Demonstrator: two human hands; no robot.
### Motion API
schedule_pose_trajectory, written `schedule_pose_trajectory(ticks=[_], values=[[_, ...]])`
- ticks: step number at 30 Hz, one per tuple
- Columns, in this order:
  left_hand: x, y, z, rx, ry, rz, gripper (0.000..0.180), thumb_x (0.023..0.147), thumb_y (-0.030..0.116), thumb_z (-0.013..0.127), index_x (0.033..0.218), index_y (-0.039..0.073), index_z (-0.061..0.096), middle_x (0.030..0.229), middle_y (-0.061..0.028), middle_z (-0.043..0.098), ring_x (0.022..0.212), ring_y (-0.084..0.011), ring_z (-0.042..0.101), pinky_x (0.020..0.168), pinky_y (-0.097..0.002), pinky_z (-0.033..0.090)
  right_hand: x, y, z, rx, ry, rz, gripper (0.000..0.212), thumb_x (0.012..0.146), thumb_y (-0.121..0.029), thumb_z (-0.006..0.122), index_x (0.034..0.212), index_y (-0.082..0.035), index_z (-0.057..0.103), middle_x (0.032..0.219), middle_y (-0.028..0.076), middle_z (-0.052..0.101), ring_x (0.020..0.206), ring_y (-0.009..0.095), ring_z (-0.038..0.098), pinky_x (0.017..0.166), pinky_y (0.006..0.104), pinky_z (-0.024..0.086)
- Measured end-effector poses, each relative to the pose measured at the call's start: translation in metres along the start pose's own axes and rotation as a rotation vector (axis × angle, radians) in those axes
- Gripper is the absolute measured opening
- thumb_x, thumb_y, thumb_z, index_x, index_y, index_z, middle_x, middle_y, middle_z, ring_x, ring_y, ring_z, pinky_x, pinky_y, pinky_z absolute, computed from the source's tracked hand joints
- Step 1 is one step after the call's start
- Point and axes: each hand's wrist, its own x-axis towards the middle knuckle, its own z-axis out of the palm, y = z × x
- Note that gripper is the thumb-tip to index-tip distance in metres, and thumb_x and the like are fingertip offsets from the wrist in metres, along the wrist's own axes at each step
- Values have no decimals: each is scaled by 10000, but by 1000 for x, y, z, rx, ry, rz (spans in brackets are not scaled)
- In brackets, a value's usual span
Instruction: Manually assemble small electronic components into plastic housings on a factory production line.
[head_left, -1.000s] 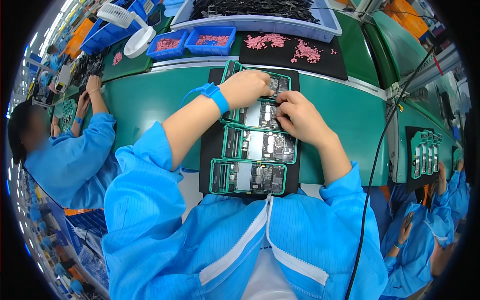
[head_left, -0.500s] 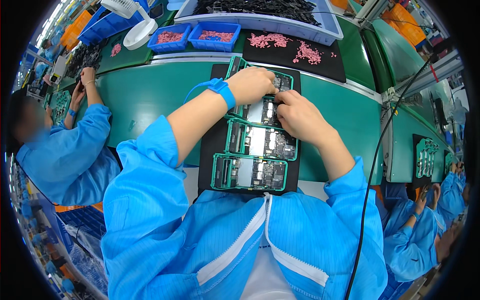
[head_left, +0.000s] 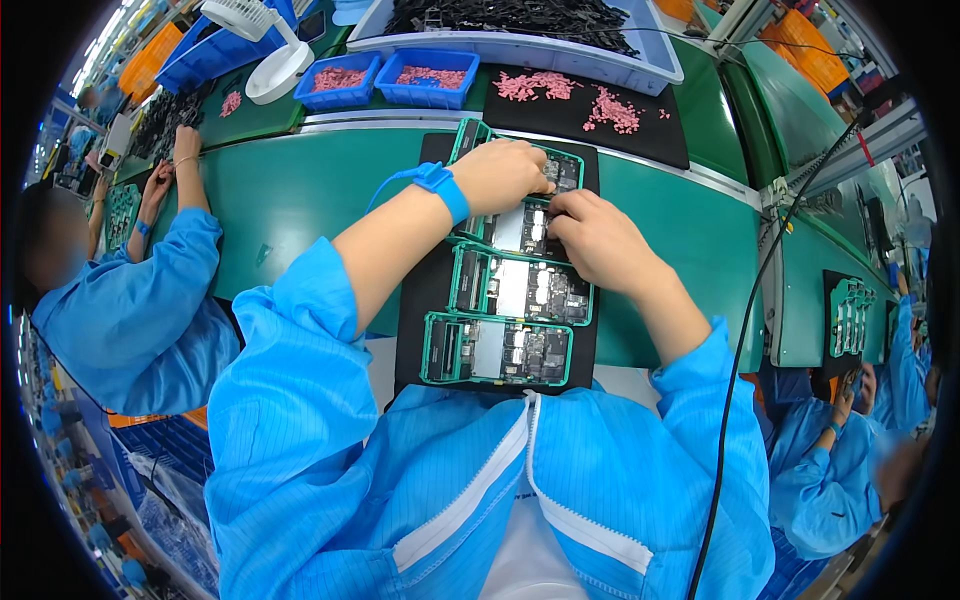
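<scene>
Meanwhile both hands (head_left: 545,205) press a green-framed circuit board (head_left: 522,228).

Both forearms reach forward from blue sleeves and converge in front of the chest. The left hand (head_left: 500,175) lies palm down, fingers curled under, a blue strap around its wrist. The right hand (head_left: 590,235) sits just beside it, knuckles up, fingertips bent down and nearly touching the left hand's. Elbows are spread wide.
</scene>
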Motion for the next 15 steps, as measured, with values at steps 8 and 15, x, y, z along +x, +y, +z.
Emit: schedule_pose_trajectory(ticks=[8,15], values=[[15,2,-11,-2,-181,-33,209,853,143,583,1008,153,723,937,-88,623,964,-280,614,812,-397,490,-33,4,2,-136,140,-70,239,783,-114,558,998,-135,661,1209,132,544,1197,297,491,907,408,419],[90,-35,-34,-149,-118,-266,170,759,145,622,874,68,722,836,-141,688,801,-295,665,755,-374,525,-38,12,1,-209,134,-38,284,790,-147,538,1054,-163,642,1189,123,548,1202,290,478,932,416,392]])
